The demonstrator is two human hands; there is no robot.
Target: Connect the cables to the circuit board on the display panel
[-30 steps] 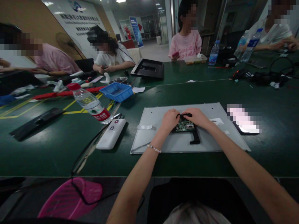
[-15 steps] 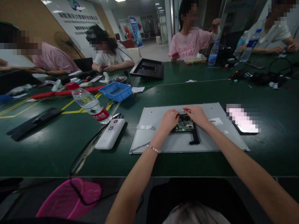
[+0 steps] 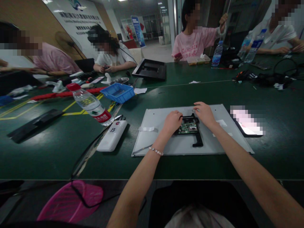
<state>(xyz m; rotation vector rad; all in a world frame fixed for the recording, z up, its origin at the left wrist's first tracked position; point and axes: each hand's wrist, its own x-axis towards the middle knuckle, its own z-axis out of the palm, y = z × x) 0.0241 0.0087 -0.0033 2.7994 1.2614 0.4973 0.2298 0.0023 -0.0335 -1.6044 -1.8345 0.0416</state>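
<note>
A grey metal-backed panel (image 3: 161, 144) lies flat on the table in front of me. On it is a black plastic bracket (image 3: 198, 139) with a green circuit board (image 3: 187, 128) inside. My left hand (image 3: 173, 122) is curled over the bracket's left side, gripping its edge; the fingertips are partly hidden. Just off the bracket's upper right corner, my right hand (image 3: 204, 114) hovers over the panel. Its fingers are apart, and I see nothing between them.
A lit phone (image 3: 248, 122) lies right of the panel. To the left are a white power bank (image 3: 112, 136), a tilted-looking water bottle (image 3: 91, 106), a blue tray (image 3: 118, 93) and a black stand piece (image 3: 35, 126). Other people sit across the green table (image 3: 152, 169).
My right hand has moved right and slightly up, off the bracket's top edge, and its fingers have parted. My left hand has stayed in place. A person opposite has raised a hand.
</note>
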